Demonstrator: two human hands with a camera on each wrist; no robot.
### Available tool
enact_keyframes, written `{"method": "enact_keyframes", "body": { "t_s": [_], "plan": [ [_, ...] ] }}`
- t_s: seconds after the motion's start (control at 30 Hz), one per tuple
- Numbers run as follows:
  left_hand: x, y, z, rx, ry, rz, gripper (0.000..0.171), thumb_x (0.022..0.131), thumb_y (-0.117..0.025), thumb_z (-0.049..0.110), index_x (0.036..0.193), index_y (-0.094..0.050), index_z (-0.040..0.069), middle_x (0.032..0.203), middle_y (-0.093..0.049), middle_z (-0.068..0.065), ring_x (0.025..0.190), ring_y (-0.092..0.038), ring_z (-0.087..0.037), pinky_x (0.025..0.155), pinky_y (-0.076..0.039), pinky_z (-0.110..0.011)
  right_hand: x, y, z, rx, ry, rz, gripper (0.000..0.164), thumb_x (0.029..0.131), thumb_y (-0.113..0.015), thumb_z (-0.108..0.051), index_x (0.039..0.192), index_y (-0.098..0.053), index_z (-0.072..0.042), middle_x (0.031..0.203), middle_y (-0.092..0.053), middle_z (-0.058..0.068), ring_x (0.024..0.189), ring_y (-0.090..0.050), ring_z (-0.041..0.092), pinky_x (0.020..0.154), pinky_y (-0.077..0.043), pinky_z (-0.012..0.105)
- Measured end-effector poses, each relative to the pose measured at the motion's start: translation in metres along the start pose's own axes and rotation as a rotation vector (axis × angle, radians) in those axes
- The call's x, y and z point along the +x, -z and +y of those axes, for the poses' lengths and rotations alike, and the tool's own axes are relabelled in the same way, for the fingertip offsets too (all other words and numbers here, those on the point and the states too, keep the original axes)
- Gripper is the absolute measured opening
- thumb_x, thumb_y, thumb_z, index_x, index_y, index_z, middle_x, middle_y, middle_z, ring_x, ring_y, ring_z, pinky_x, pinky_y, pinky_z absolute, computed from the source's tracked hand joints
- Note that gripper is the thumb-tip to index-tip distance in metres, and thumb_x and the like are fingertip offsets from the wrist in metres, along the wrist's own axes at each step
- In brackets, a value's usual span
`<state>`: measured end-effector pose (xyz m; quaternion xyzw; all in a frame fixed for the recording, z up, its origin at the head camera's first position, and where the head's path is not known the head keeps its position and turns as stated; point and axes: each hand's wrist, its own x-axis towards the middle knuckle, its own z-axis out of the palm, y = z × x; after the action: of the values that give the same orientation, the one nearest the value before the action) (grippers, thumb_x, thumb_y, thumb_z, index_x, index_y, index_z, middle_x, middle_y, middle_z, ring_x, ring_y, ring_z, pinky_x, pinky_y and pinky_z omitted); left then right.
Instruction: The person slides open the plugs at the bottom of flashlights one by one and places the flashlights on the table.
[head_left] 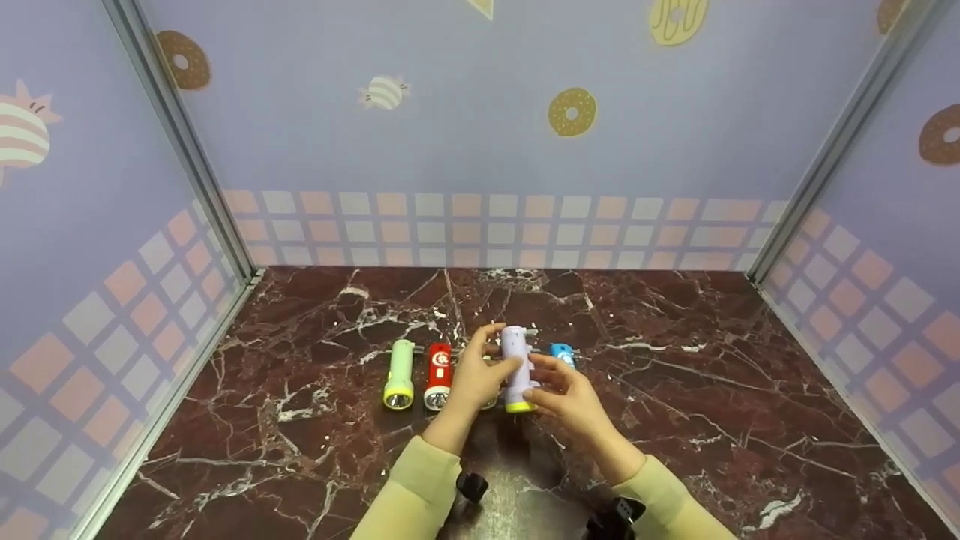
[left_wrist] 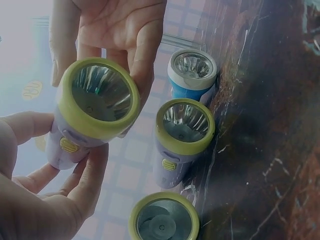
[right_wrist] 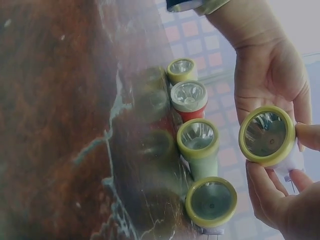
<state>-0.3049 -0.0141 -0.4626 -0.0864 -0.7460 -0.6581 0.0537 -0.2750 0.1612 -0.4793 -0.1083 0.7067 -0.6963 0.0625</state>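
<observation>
A lavender flashlight (head_left: pixel 516 360) with a yellow-green lens ring is held above the table, its lens end toward me. My left hand (head_left: pixel 474 375) grips the body from the left with thumb and fingers. From the right, my right hand (head_left: pixel 574 397) pinches it near the lens end. The left wrist view shows a yellow switch (left_wrist: pixel 69 145) on its side. Beneath it lies a second lavender flashlight (left_wrist: pixel 172 167), hidden from the head view. To the right, a blue flashlight (head_left: pixel 562 352) is partly covered by my right hand.
Left of my hands lie a red flashlight (head_left: pixel 438 371) and a pale green flashlight (head_left: pixel 401 367). Another green flashlight (right_wrist: pixel 202 162) is mostly hidden behind my left hand in the head view. The dark red marbled table (head_left: pixel 712 360) is bordered by patterned walls (head_left: pixel 465 150).
</observation>
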Motion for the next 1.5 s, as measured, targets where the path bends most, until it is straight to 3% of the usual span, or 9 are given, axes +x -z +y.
{"method": "enact_keyframes", "body": {
  "t_s": [0.4,0.67,0.9,1.23,1.5],
  "plan": [
    [0.006,-0.015,0.006,0.005,0.035,-0.014,0.06,0.083,-0.074,0.002,0.139,-0.054,0.003,0.114,-0.067,-0.03,0.098,-0.069,-0.034,0.071,-0.062,-0.037,0.0,0.013,-0.001,0.1,-0.048,0.009,0.066,0.09,-0.069,-0.001,0.149,-0.041,0.008,0.137,-0.055,0.032,0.103,-0.069,0.019,0.084,-0.062,0.031],
    [0.013,-0.025,0.013,0.028,0.044,-0.043,0.06,0.084,-0.074,0.003,0.139,-0.053,0.003,0.112,-0.067,-0.027,0.084,-0.068,-0.024,0.065,-0.062,-0.033,0.0,0.025,-0.006,0.048,-0.049,0.036,0.063,0.091,-0.069,-0.001,0.149,-0.043,0.004,0.135,-0.058,0.028,0.101,-0.068,0.017,0.081,-0.061,0.029],
    [0.02,-0.037,0.02,0.058,0.061,-0.061,0.061,0.084,-0.076,0.006,0.141,-0.054,0.006,0.113,-0.067,-0.024,0.092,-0.067,-0.027,0.068,-0.062,-0.033,0.0,0.039,-0.009,0.052,-0.058,0.066,0.064,0.09,-0.067,0.002,0.149,-0.041,0.007,0.127,-0.061,0.021,0.096,-0.068,0.014,0.078,-0.061,0.026],
    [0.03,-0.059,0.025,0.052,0.106,-0.066,0.062,0.083,-0.078,0.01,0.141,-0.055,0.009,0.115,-0.07,-0.021,0.095,-0.068,-0.024,0.07,-0.062,-0.03,0.0,0.064,-0.013,0.074,-0.092,0.052,0.066,0.092,-0.065,0.002,0.152,-0.036,0.006,0.131,-0.06,0.018,0.102,-0.068,0.014,0.084,-0.062,0.03],
    [0.037,-0.075,0.027,0.046,0.166,-0.107,0.061,0.087,-0.078,0.011,0.143,-0.054,0.01,0.114,-0.069,-0.019,0.092,-0.068,-0.023,0.069,-0.063,-0.031,-0.001,0.081,-0.012,0.133,-0.11,0.056,0.065,0.093,-0.062,0.004,0.152,-0.034,0.008,0.124,-0.061,0.01,0.104,-0.068,0.015,0.087,-0.062,0.031]
  ]
}}
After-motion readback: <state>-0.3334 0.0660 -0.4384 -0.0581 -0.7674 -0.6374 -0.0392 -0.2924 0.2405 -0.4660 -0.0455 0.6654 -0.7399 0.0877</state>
